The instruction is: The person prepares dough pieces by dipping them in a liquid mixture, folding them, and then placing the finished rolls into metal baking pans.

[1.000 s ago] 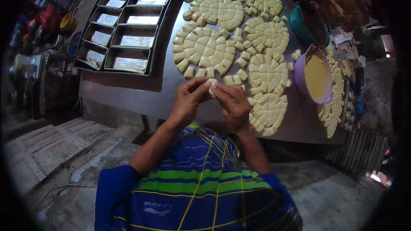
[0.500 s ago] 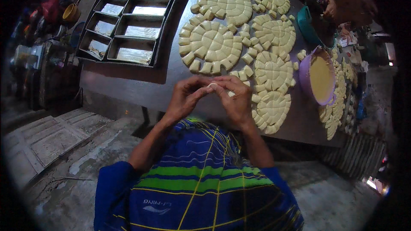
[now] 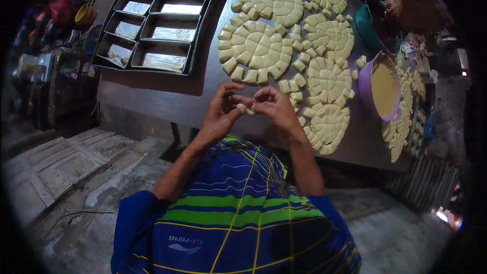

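Between my two hands, just over the table's near edge, is a small pale piece of dough (image 3: 245,108). My left hand (image 3: 219,114) pinches it from one side with bent fingers. From the other side my right hand (image 3: 278,109) grips it between thumb and fingers. A pinkish patch shows by the fingertips above the dough; whether it is filling or skin I cannot tell. Beyond the hands lies a flat round of dough (image 3: 256,48) scored into wedges, its outer pieces pulled slightly apart. Loose dough pieces (image 3: 291,85) sit near my right hand.
At the far left of the table (image 3: 147,90) stands a dark tray of rectangular metal tins (image 3: 167,33). More cut dough rounds (image 3: 328,83) cover the middle. To the right are a purple basin (image 3: 373,78) with yellowish contents and a green basin (image 3: 362,25). Another person's hand (image 3: 396,5) works beyond.
Both hands have drawn slightly lower and their fingers have opened out around the dough, so more of it shows. The view has shifted a little.
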The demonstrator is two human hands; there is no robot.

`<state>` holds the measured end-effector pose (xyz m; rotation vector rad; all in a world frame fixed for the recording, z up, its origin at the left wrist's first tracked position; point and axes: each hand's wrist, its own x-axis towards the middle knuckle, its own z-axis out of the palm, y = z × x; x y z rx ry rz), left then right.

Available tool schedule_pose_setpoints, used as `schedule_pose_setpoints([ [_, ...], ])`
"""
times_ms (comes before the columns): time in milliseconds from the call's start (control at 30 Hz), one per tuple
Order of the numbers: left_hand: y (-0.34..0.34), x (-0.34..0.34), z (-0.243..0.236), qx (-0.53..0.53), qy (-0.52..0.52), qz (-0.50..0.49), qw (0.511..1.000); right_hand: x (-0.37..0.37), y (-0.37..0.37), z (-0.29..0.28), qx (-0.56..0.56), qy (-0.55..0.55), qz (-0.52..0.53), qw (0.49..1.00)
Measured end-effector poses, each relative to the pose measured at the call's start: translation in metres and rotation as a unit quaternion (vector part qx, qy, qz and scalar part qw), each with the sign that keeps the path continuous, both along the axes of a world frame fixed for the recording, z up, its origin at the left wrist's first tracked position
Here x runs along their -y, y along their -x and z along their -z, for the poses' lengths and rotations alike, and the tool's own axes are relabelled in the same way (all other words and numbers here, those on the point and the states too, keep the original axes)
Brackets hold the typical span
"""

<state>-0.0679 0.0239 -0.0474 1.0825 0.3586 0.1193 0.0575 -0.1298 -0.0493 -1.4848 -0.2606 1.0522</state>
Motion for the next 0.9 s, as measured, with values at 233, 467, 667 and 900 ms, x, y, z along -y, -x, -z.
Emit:
schedule_pose_setpoints([
  [233,0.007,-0.012,0.01,0.064,0.109,0.005,0.992,-0.005,0.02,0.005,0.062,-0.07,-0.032,0.995],
  [467,0.007,-0.032,0.002,0.127,0.07,-0.149,0.978,-0.011,0.051,0.001,0.624,0.033,-0.023,0.781],
  [667,0.023,-0.066,0.015,0.104,0.026,-0.192,0.976,0.002,0.045,0.069,0.649,0.12,-0.05,0.75],
  [900,0.005,-0.04,0.013,0.083,-0.007,-0.158,0.984,0.041,-0.027,0.064,0.621,0.38,-0.018,0.685],
])
